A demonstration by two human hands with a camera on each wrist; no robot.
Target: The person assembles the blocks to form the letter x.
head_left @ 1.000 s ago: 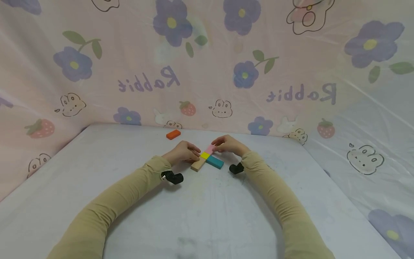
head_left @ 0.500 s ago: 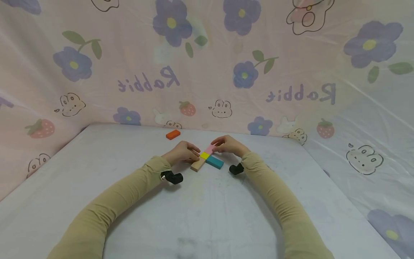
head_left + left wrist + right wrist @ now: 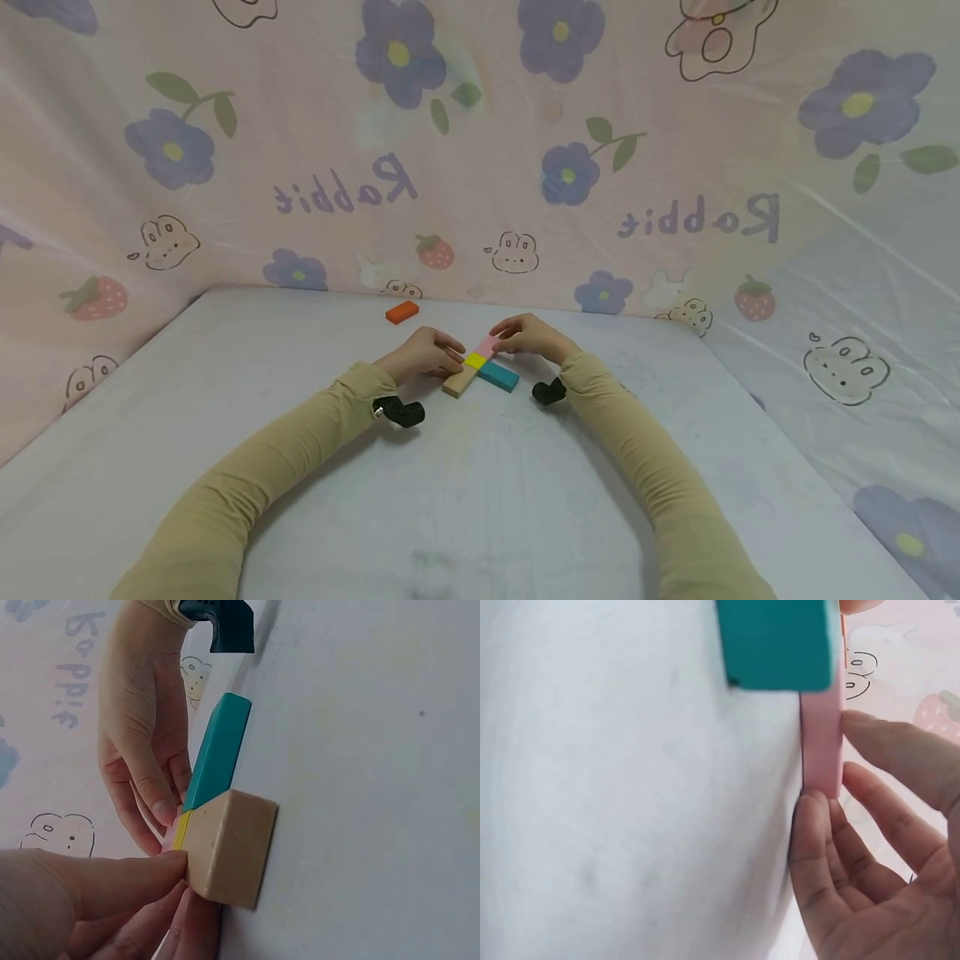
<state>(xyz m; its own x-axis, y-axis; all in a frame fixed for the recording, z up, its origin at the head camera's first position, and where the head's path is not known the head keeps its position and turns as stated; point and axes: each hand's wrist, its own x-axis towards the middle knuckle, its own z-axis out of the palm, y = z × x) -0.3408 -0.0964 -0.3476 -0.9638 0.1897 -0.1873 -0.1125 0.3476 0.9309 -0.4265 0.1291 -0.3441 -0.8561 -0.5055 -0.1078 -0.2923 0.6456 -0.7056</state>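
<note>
Flat on the table, a plain wooden block (image 3: 459, 382), a yellow block (image 3: 476, 361) and a pink block (image 3: 487, 345) lie in a slanting line. A teal block (image 3: 498, 376) extends from that line toward the right. My left hand (image 3: 423, 352) is at the left side of the line. In the left wrist view its thumb touches the wooden block (image 3: 231, 847), with the other fingers bent against its side. My right hand (image 3: 534, 336) holds the far end of the pink block (image 3: 822, 742), thumb on top and fingers at its end.
An orange block (image 3: 402, 312) lies apart, near the back of the white-covered table (image 3: 450, 500). Behind it hangs a patterned cloth (image 3: 480, 192) with flowers and rabbits. Black wrist devices (image 3: 401, 412) sit under both forearms, close to the tabletop.
</note>
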